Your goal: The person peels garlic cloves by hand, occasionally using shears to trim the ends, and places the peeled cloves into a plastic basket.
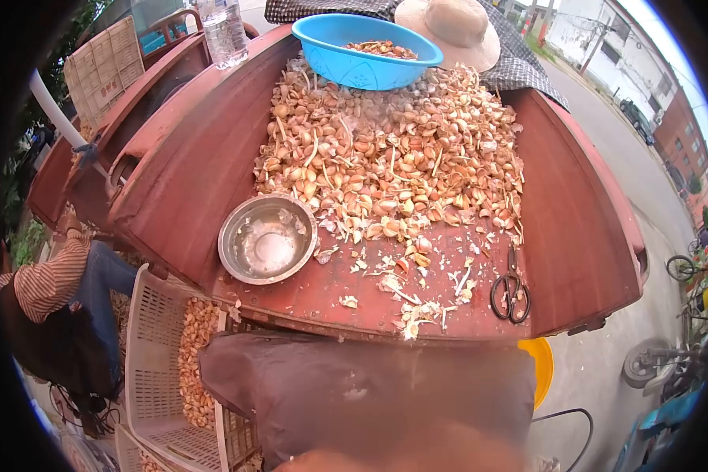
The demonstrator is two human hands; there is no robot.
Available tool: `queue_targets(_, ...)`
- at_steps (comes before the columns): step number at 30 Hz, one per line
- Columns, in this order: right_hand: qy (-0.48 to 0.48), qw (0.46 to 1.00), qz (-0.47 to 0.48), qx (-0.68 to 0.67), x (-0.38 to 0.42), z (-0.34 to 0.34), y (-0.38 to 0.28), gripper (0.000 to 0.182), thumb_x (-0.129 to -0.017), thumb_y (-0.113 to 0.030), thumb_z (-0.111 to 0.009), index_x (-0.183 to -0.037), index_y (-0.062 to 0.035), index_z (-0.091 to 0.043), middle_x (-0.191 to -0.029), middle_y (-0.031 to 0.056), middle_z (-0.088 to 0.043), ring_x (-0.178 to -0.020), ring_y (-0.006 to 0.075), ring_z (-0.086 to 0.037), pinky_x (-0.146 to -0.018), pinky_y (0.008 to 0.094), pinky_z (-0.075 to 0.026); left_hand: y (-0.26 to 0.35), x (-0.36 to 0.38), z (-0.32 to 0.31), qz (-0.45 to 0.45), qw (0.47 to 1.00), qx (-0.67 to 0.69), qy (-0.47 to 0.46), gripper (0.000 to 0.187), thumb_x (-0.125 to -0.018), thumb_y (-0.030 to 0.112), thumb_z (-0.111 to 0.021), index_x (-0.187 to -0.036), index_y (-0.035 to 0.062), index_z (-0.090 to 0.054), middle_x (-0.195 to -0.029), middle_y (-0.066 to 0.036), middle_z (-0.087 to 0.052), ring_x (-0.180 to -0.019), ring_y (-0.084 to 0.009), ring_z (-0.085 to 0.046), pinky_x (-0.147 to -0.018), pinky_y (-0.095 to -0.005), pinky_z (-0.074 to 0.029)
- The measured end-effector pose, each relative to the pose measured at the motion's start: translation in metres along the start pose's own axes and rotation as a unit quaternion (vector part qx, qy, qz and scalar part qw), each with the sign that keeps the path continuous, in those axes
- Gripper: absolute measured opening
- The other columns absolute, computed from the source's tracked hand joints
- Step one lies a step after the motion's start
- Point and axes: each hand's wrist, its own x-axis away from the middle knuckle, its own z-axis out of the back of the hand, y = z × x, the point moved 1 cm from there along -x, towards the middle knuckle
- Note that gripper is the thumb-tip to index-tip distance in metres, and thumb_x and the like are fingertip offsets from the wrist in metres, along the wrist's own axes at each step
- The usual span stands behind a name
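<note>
A heap of garlic cloves [393, 149] covers the back and middle of a red metal cart bed [354, 295]. A round metal bowl [267, 238] with bits of skin in it stands at the bed's left front. Black-handled scissors [510, 295] lie at the right front, blades pointing back. Peelings and stalks [417, 311] are scattered near the front edge. At the bottom edge, a blurred skin-toned shape [405, 460] shows over dark cloth [354, 385]. I cannot tell whether it is my left hand, my right hand or both; no fingers or held object can be made out.
A blue basin [362, 59] and a hat [452, 27] are at the back, a plastic bottle [224, 35] at the back left. Crates with cloves [153, 346] stand lower left, near a seated person [63, 291]. A yellow container [539, 366] shows lower right.
</note>
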Motion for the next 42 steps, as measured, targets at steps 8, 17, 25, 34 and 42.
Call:
queue_targets(8,-0.011,0.934,-0.073,0.35,-0.023,0.001,0.109,0.026,-0.079,0.001,-0.062,-0.104,-0.0028,-0.061,-0.101,0.0152,-0.059,-0.084,0.0353,-0.06,-0.072,0.0382,-0.051,-0.09,0.05,0.125,0.275,0.89,-0.172,0.321,0.03,-0.086,0.0,-0.054,-0.116,-0.0041,-0.057,-0.112,-0.013,-0.057,-0.097,-0.0187,-0.059,-0.089,-0.0302,-0.046)
queue_targets(17,-0.002,0.786,-0.236,0.571,-0.02,0.129,0.218,0.013,-0.083,-0.004,-0.058,-0.095,-0.0086,-0.058,-0.095,0.0158,-0.054,-0.083,0.0389,-0.059,-0.07,0.0474,-0.048,-0.134,-0.011,0.041,0.173,0.954,-0.241,-0.051,0.024,-0.08,0.002,-0.058,-0.103,-0.0022,-0.064,-0.112,-0.016,-0.061,-0.097,-0.0318,-0.061,-0.091,-0.0387,-0.046)
queue_targets(25,0.1,0.914,-0.364,0.148,-0.091,0.163,0.166,0.014,-0.087,-0.009,-0.061,-0.098,-0.0001,-0.06,-0.07,-0.0004,-0.061,-0.064,0.0076,-0.06,-0.057,0.0207,-0.048,-0.272,-0.111,-0.1,0.016,0.9,-0.405,-0.164,0.036,-0.074,0.002,-0.061,-0.11,0.0023,-0.057,-0.101,-0.013,-0.057,-0.089,-0.0308,-0.061,-0.074,-0.0414,-0.051)
queue_targets(34,0.092,0.961,-0.207,0.158,-0.166,0.163,0.133,0.034,-0.092,-0.025,-0.061,-0.117,-0.0011,-0.059,-0.102,0.007,-0.066,-0.094,0.0127,-0.066,-0.066,0.0197,-0.05,-0.301,-0.129,-0.097,0.042,0.908,-0.386,-0.159,0.021,-0.073,-0.001,-0.061,-0.094,0.004,-0.057,-0.092,-0.012,-0.057,-0.088,-0.0286,-0.06,-0.073,-0.0389,-0.051)
queue_targets(42,0.087,0.885,-0.193,0.415,-0.044,0.155,0.233,0.018,-0.089,-0.012,-0.061,-0.103,-0.0013,-0.064,-0.095,0.0183,-0.064,-0.089,0.0314,-0.063,-0.075,0.0383,-0.048,-0.304,-0.096,-0.064,0.188,0.974,-0.11,-0.066,0.032,-0.08,-0.004,-0.059,-0.111,0.0045,-0.061,-0.098,-0.014,-0.062,-0.084,-0.0329,-0.063,-0.072,-0.0388,-0.051)
